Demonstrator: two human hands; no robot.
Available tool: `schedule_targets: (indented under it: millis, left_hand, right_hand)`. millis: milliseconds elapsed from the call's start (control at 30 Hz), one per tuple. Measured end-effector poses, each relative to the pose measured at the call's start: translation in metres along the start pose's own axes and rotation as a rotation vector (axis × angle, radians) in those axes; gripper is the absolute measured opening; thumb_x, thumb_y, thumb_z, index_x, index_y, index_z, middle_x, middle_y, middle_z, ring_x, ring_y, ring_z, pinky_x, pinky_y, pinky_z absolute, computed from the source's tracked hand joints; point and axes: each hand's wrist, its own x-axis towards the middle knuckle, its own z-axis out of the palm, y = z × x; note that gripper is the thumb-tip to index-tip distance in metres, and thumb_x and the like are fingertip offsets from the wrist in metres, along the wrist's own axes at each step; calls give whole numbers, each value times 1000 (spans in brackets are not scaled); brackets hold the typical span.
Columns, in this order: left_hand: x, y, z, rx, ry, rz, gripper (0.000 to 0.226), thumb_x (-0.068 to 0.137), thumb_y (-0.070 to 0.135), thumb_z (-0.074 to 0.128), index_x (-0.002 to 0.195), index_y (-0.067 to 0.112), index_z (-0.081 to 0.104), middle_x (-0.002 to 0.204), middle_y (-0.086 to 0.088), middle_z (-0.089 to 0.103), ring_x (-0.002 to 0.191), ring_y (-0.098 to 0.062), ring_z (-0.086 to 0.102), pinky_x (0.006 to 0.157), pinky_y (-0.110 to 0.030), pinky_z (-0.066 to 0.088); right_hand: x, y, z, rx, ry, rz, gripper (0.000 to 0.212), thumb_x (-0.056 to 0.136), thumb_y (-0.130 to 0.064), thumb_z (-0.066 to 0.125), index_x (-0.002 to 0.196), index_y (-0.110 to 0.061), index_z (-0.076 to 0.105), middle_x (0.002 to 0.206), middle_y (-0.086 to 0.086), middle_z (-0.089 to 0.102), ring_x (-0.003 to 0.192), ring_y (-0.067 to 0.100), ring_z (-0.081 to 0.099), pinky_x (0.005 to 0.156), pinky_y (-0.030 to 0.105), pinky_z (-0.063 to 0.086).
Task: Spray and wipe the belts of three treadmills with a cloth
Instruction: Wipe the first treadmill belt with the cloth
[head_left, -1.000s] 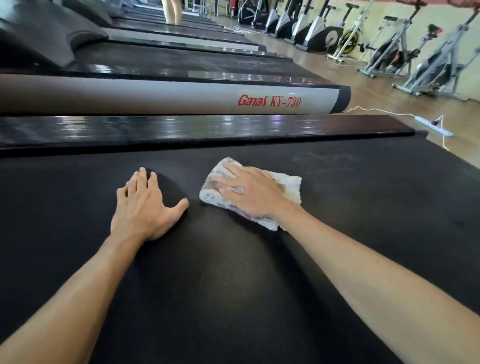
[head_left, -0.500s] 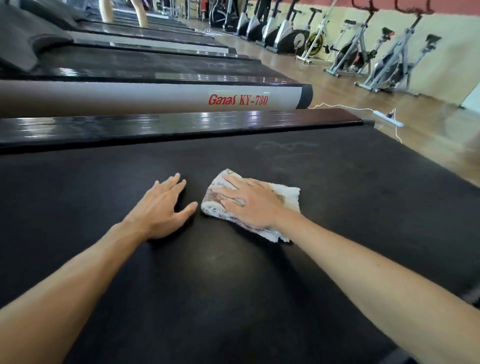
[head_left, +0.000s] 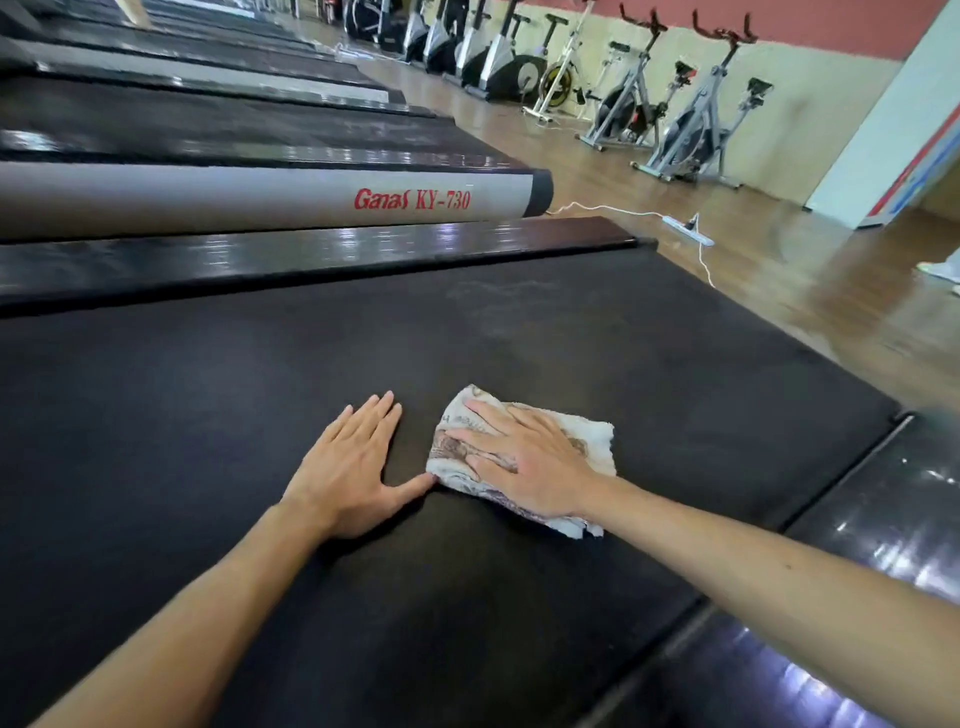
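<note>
A wide black treadmill belt (head_left: 208, 441) fills the lower part of the head view. My right hand (head_left: 524, 462) lies flat, fingers straight, pressing a folded white patterned cloth (head_left: 592, 436) onto the belt. My left hand (head_left: 353, 467) rests flat on the belt just left of the cloth, fingers straight, its thumb tip touching the cloth's near left corner. A faint dusty smear (head_left: 498, 296) shows on the belt farther ahead. No spray bottle is in view.
The glossy side rail (head_left: 311, 249) runs along the belt's far side, with the neighbouring grey treadmill marked Ganas KY-730 (head_left: 410, 200) behind it. More treadmills recede at top left. Exercise bikes (head_left: 691, 114) line the far wall. A white power strip (head_left: 685, 228) lies on the wooden floor.
Both hands and the cloth have slid along the belt toward its rear end, the left hand closing in until its thumb touches the cloth. The view has shifted right, revealing the belt's end.
</note>
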Motion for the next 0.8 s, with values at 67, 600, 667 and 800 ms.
schedule_targets:
  millis: [67,600,667,800]
  left_hand:
    - [0,-2,-1,10,-11,5,110,80,86,5,163,15,1,169,3,-9,154,-7,-12,126,-31,-8]
    - [2,-9,8,47,40,17,99,83,78,0,163,20,-1,169,9,-10,153,-2,-14,126,-30,-6]
    - [1,-7,7,31,48,-1,98,84,79,4,163,22,4,169,11,-6,153,-1,-11,126,-29,-6]
    - [0,2,5,27,35,-58,97,85,80,10,163,22,12,170,9,3,154,-3,-4,127,-30,-3]
  right_hand:
    - [-6,-2,-7,0,-18,37,44,110,-46,34,154,-52,36,172,-16,8,155,19,13,123,35,3]
    - [31,36,-5,2,72,-7,44,109,-49,33,152,-53,38,171,-14,15,151,19,27,124,39,15]
    - [36,53,-11,0,55,-32,44,109,-48,33,153,-52,37,171,-15,13,152,18,24,124,37,13]
    - [40,83,-18,5,10,-106,45,110,-48,32,154,-53,35,172,-16,10,155,18,17,124,36,8]
